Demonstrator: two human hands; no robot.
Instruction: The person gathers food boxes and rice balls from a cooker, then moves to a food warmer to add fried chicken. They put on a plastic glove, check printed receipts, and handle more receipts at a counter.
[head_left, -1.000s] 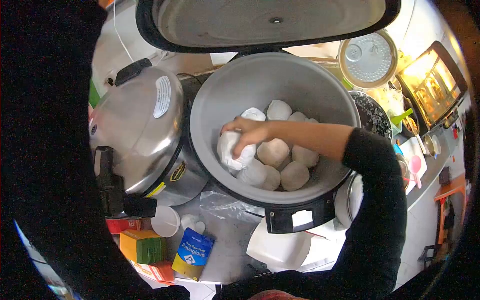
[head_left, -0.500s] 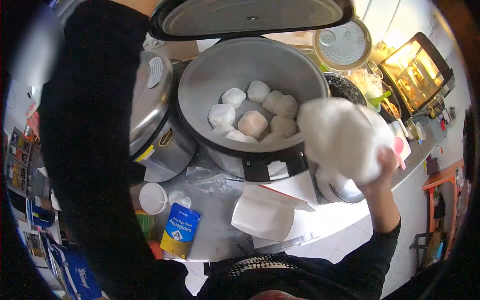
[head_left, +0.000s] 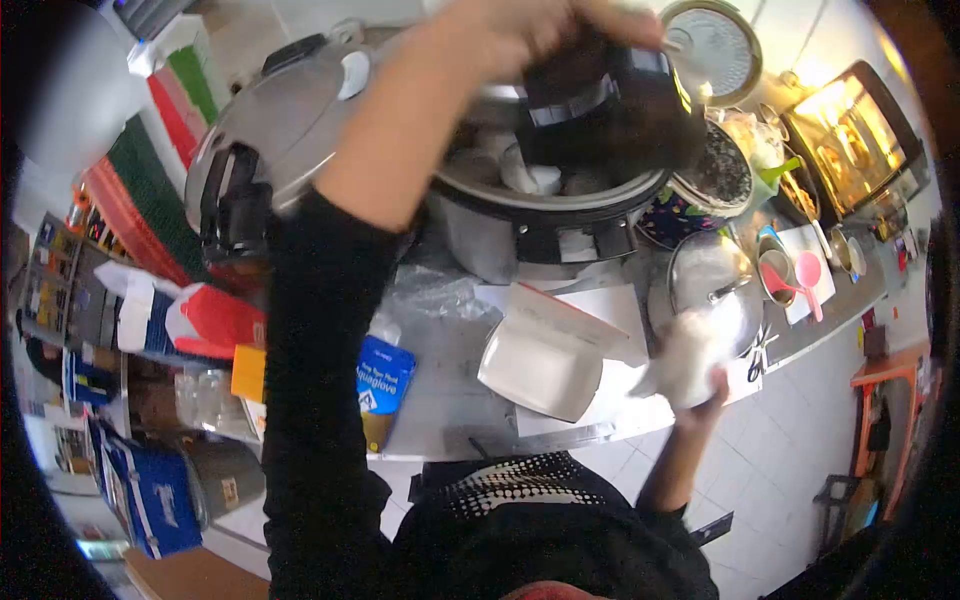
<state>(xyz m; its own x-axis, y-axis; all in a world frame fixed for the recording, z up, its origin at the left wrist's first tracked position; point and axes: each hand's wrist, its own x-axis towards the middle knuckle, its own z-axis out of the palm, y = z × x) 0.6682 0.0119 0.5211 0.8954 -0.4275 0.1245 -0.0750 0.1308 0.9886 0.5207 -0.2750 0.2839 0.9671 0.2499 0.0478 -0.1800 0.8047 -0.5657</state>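
My left hand [head_left: 530, 35], blurred, is at the top on the dark cooker lid [head_left: 610, 110], fingers round its upper edge. The lid is partly lowered over the large grey cooker [head_left: 480, 235]. Beneath it a white wrapped ball [head_left: 535, 178] shows; most of the inside is hidden. At the lower right, my right hand [head_left: 703, 405] grips a bunched white cloth [head_left: 688, 360], blurred, in front of a round metal lid [head_left: 715, 280].
An open white box [head_left: 545, 368] and a blue-and-yellow pouch [head_left: 388, 385] lie near the counter's front edge. A second steel cooker [head_left: 290, 115] stands left. On the right are a patterned pot [head_left: 700, 195], a pink ladle [head_left: 808, 272], scissors [head_left: 760, 352] and a lit oven [head_left: 845, 140].
The cooker lid has come down from upright, with my left hand now visible on it. My right hand and the white cloth have moved down, away from the cooker rim. The view has shifted.
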